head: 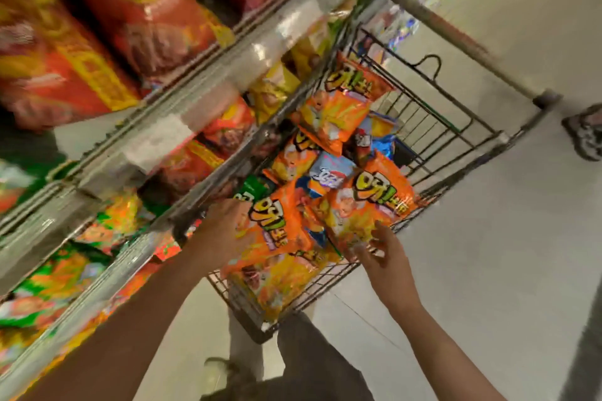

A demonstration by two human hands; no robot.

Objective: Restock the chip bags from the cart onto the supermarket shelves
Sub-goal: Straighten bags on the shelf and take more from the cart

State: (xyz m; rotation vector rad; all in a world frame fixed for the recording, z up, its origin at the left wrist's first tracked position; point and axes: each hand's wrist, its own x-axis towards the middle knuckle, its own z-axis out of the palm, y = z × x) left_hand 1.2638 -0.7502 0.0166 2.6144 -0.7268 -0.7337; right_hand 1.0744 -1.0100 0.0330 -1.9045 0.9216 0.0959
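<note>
Item: cart, wire, standing hard against the shelves on the person's left, its near end just ahead of the person's legs.

Contents: orange bags heaped to the rim, with a pale blue bag and a green bag showing among them. Two orange bags lie at the near end, side by side. The near-left bag runs its long axis roughly away from the person, logo end farther. The near-right bag lies beside it, tilted outward toward the cart's right side.

Left hand: at the left edge of the near-left bag, fingers lying along the bag's side. It seems to touch the bag; whether it has closed on it, I cannot tell through the blur.

Right hand: fingers spread and loosely bent, at the lower corner of the near-right bag. It is touching or just short of it, and holds nothing.

Key relation: both bags lie directly ahead of the hands, one to each. The left hand is nearer its bag and nearer the shelves, so by my reckoning the near-left bag goes first, lifted up and swung left.

Shelves: several tiers, red bags on the upper, green and orange packs lower down, all blurred.

Floor: pale, smooth.
</note>
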